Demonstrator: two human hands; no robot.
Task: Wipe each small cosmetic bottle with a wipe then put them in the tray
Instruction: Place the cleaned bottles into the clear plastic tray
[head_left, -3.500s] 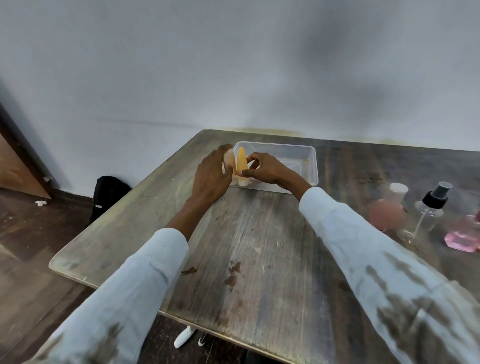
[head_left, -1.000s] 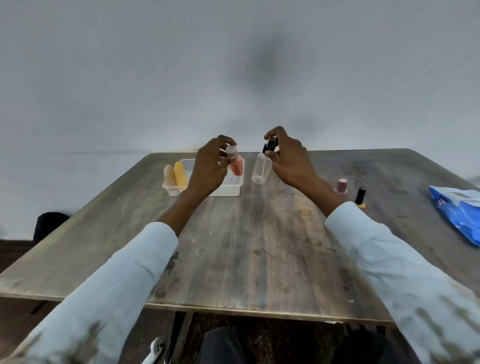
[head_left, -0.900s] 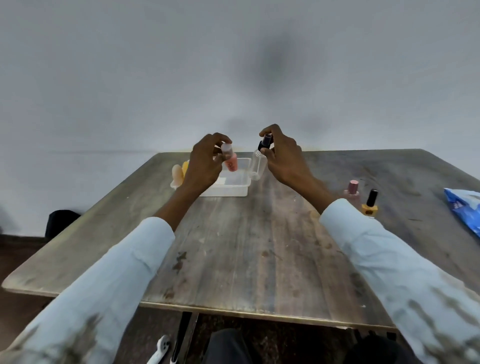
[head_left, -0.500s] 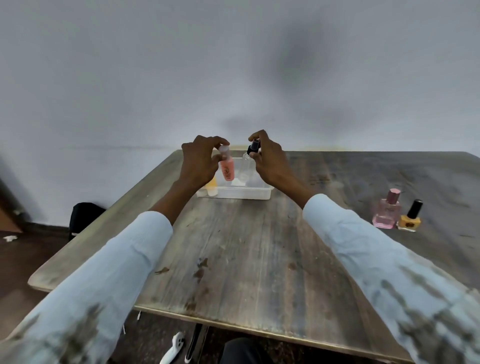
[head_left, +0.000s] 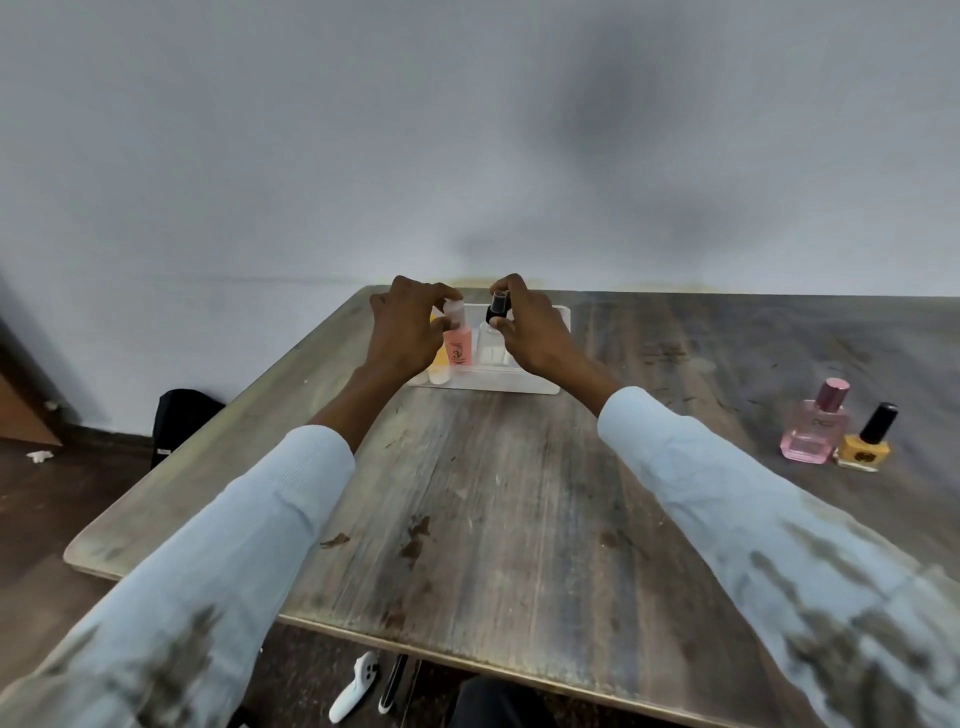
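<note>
Wall (head_left: 467, 156): plain pale grey, rising behind the far edge of the surface.
Surface (head_left: 519, 493): worn grey-brown wood with dark stains, filling the middle of the view, its left corner rounded.
Floor (head_left: 47, 519): dark, showing to the left and below the near edge.
Sleeves: pale, one on each forearm, reaching in from the lower corners toward the far side.
Black bag (head_left: 179, 423): on the floor against the wall, left of the surface.
Tray (head_left: 540, 382): clear plastic, at the far side of the surface, under both hands.
Left hand (head_left: 402, 335): over the left part of the tray, grip closed on the pink bottle, fingertips pinching it around its pale cap.
Right hand (head_left: 530, 332): over the right part of the tray, grip closed on the clear spray bottle, thumb and fingers around its black top.
Pink bottle (head_left: 458, 349): upright, its base down inside the tray.
Clear spray bottle (head_left: 493, 340): upright just right of the pink bottle, its body low inside the tray.
Yellow bottle (head_left: 440, 358): partly hidden behind the left hand, in the tray's left end.
Pink perfume bottle (head_left: 815, 423): standing on the surface well to the right.
Yellow nail polish (head_left: 866, 440): black-capped, just beside the perfume bottle.
White item (head_left: 356, 686): lying on the floor under the near edge.
</note>
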